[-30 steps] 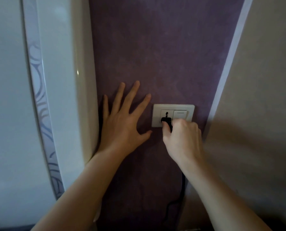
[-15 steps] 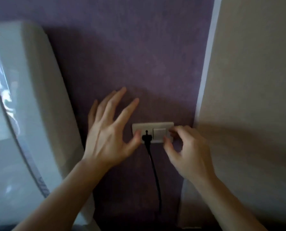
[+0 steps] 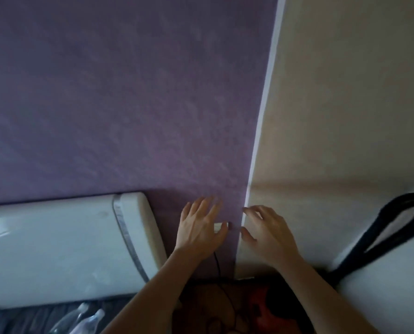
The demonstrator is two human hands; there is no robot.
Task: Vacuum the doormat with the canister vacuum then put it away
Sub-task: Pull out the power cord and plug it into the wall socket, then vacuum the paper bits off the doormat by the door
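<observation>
- While the plug [image 3: 229,224] sat at the socket [image 3: 217,227], the left grip [image 3: 201,227] lay spread beside it, and the right grip [image 3: 268,233] was loosely curled, empty.
- The cord [image 3: 216,260] dropped toward the doormat [image 3: 261,312]; the vacuum was out of view.
- Advisable: press the plug fully home.

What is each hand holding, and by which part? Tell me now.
Nothing is held. The left hand rests spread on the purple wall; the right hand hovers, loosely open. The black plug sits between them, in no grip.
</observation>
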